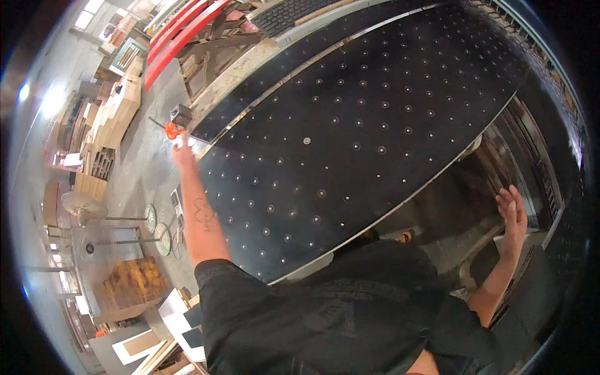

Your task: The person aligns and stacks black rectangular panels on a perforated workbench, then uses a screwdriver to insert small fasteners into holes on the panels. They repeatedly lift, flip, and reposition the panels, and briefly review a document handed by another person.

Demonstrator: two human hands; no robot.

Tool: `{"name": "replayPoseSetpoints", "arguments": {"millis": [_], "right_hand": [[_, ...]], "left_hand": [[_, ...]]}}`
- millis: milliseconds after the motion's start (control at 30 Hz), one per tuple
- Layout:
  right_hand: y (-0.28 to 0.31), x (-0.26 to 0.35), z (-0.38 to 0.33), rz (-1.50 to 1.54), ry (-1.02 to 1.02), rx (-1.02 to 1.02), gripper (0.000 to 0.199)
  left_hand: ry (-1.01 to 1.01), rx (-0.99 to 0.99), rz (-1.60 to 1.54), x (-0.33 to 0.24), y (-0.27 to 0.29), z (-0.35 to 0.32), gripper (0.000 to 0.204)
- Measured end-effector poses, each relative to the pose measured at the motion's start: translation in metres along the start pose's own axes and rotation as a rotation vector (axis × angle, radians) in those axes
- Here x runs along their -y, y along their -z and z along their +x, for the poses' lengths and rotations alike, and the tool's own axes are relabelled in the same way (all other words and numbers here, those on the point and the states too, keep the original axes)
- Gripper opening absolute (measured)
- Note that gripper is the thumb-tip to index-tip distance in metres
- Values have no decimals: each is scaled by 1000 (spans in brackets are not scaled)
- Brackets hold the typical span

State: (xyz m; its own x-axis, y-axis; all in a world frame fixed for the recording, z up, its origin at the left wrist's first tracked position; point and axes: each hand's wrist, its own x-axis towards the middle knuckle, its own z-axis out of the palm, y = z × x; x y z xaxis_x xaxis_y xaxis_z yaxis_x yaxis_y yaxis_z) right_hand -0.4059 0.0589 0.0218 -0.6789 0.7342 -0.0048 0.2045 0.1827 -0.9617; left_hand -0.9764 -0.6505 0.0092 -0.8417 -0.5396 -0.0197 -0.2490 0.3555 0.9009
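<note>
My left arm stretches out to the far left corner of a long black table (350, 147) dotted with small round metal nozzles. There my left hand (180, 150) is closed at a small orange thing with a thin dark rod (172, 130); its exact kind is too small to make out. A grey metal block (181, 115) stands just beyond it. Off to the right, my right hand (513, 212) hangs in the air with fingers stretched and holds nothing. It is nearest to a grey metal machine frame (531, 169).
A metal strip (294, 75) runs along the table's far side. Beyond it lie red beams (181, 44) and a black ridged strip (290, 15). Stacked boards (119, 112), a standing fan (84, 205) and a clear-walled bin (128, 281) stand on the left. White panels (178, 319) lie at the lower left.
</note>
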Motion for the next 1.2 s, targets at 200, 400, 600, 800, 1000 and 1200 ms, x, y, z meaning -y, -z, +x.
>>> {"name": "replayPoseSetpoints", "arguments": {"millis": [200, 400, 600, 800, 1000, 1200], "right_hand": [[-21, 37, 9, -83, 28, 25, 54], [-30, 46, -3, -165, -70, -3, 57], [-35, 40, 16, -52, -91, 87, 50], [-10, 26, 14, -3, -121, 76, 58], [10, -7, 23, 155, -126, 97, 61], [41, -55, 4, 231, -102, 36, 66]], "left_hand": [[2, 85, -13, 33, 21, 99, 106], [-291, 100, 33, 31, 11, 110, 48], [-875, -122, 211, -17, 36, 74, 46], [-1151, -218, -149, -198, 120, -52, 49], [-1576, 344, 113, -299, 49, -205, 41], [-753, 1363, 566, -203, -140, -309, 27]]}}
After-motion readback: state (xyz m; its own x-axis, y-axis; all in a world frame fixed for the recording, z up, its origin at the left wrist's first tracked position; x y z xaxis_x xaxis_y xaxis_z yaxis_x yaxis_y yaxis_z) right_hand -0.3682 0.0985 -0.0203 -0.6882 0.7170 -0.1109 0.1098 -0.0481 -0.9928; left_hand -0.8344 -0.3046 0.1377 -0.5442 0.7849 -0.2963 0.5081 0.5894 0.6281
